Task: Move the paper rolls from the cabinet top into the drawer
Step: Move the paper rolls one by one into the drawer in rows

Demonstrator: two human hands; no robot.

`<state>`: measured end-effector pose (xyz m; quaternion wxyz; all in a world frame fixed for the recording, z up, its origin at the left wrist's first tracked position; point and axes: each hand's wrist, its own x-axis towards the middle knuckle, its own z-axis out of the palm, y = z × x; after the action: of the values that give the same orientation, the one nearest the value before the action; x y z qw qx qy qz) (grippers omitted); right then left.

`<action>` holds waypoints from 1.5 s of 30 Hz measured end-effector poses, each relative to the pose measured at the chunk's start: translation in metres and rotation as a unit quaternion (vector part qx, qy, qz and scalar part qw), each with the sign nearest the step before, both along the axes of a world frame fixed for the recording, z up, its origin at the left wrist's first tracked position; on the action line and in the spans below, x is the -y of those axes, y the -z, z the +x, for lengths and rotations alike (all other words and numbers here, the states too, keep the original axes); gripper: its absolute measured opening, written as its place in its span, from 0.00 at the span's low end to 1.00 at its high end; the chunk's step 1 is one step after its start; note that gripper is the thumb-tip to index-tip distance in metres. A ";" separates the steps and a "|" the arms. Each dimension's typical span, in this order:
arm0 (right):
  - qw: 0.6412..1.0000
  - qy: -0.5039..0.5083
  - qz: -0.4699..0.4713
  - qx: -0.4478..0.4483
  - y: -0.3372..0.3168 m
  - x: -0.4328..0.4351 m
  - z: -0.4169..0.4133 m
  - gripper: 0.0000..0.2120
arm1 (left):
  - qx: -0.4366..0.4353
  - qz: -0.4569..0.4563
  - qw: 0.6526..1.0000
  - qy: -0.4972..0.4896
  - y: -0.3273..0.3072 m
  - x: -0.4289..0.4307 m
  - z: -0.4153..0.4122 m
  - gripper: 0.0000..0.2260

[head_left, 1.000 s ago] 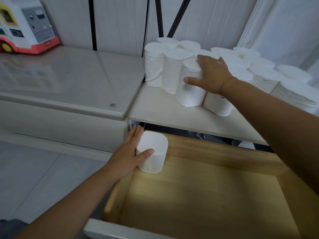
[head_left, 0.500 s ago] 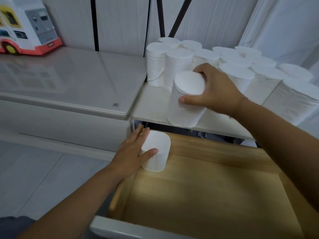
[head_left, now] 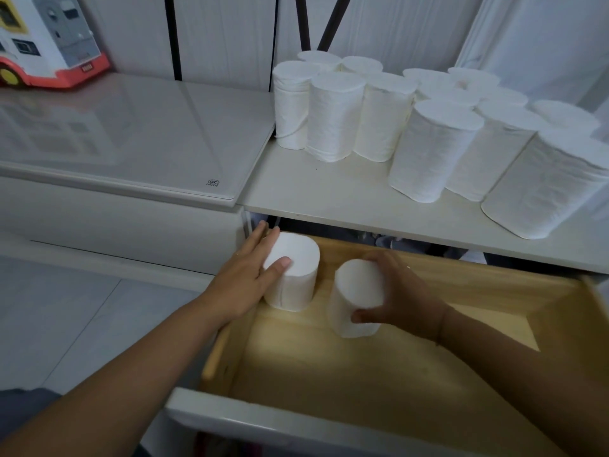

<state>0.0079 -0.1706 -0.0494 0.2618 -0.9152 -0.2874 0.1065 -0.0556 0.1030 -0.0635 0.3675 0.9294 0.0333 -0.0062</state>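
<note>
Several white paper rolls (head_left: 431, 146) stand upright in a cluster on the white cabinet top (head_left: 333, 196). Below it the wooden drawer (head_left: 379, 367) is pulled open. One roll (head_left: 296, 275) stands in the drawer's far left corner, and my left hand (head_left: 250, 278) rests flat against its left side with the thumb on its top. My right hand (head_left: 398, 298) grips a second roll (head_left: 354, 295), slightly tilted, low inside the drawer just right of the first; whether it touches the drawer floor I cannot tell.
A lower glass-topped cabinet (head_left: 131, 136) adjoins on the left, with a red and white toy bus (head_left: 46, 44) at its back. The drawer's white front panel (head_left: 296, 427) is nearest me. Grey tiled floor lies at the left.
My right hand lifted a roll off the cabinet top and brought it down into the drawer beside the first roll. My left hand stayed on the first roll.
</note>
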 end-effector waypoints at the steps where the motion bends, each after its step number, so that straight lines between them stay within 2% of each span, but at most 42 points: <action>1: 1.000 -0.001 0.000 -0.016 0.000 0.000 0.001 0.44 | 0.001 0.000 1.000 0.000 0.000 0.000 0.000 0.31; 5: 0.988 0.063 0.027 -0.137 -0.010 0.008 0.004 0.50 | 0.001 0.003 1.000 0.003 0.002 -0.001 0.000 0.31; 7: 0.976 0.088 0.042 -0.195 -0.016 0.011 0.001 0.44 | -0.001 0.001 1.000 0.001 0.001 -0.001 0.000 0.31; 11: 0.965 0.084 0.023 -0.249 -0.024 0.004 -0.014 0.29 | -0.002 -0.007 1.000 0.003 0.001 -0.001 0.000 0.31; 15: 0.910 0.087 0.103 -0.392 -0.023 -0.020 -0.038 0.24 | 0.001 -0.002 1.000 0.001 0.001 0.000 0.000 0.30; 19: 0.876 0.090 0.170 -0.442 -0.019 -0.053 -0.054 0.21 | -0.007 0.006 1.000 0.003 0.000 0.000 0.000 0.30; 24: 0.821 0.157 0.201 -0.511 -0.018 -0.085 -0.067 0.23 | -0.016 0.008 1.000 -0.001 -0.001 0.000 0.001 0.30; 30: 0.810 0.177 0.208 -0.519 -0.022 -0.099 -0.070 0.21 | -0.022 -0.001 1.000 -0.003 -0.001 0.001 0.002 0.30; 32: 0.814 0.159 0.177 -0.530 -0.028 -0.096 -0.070 0.22 | -0.020 -0.002 1.000 -0.003 0.000 0.001 0.001 0.31; 33: 0.836 0.138 0.137 -0.514 -0.031 -0.092 -0.068 0.22 | -0.019 -0.001 1.000 -0.004 0.000 0.001 0.001 0.31; 34: 0.879 0.110 0.083 -0.457 -0.036 -0.085 -0.063 0.22 | -0.021 0.001 1.000 -0.004 0.000 0.000 0.000 0.32; 36: 0.968 0.060 0.016 -0.245 -0.049 -0.068 -0.042 0.18 | -0.026 -0.001 1.000 -0.002 0.001 -0.001 -0.001 0.32; 37: 0.989 0.064 0.020 -0.130 -0.061 -0.058 -0.028 0.15 | -0.026 -0.008 1.000 -0.001 0.002 -0.001 -0.001 0.33; 39: 0.988 0.118 0.088 0.054 -0.091 -0.039 0.005 0.09 | -0.024 -0.017 1.000 -0.002 0.004 -0.002 0.000 0.32; 41: 0.959 0.157 0.114 0.207 -0.118 -0.020 0.043 0.13 | -0.022 -0.015 1.000 -0.005 0.005 -0.001 0.001 0.32; 43: 0.933 0.174 0.026 0.314 -0.138 -0.003 0.082 0.24 | -0.020 -0.013 1.000 -0.005 0.005 -0.001 0.002 0.31; 45: 0.916 0.198 -0.080 0.339 -0.150 0.009 0.115 0.33 | -0.023 -0.015 1.000 -0.006 0.004 -0.001 0.003 0.31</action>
<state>0.1231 -0.1794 0.1004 0.0899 -0.9525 -0.1627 -0.2413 -0.0529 0.1038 -0.0677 0.3807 0.9232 0.0469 -0.0258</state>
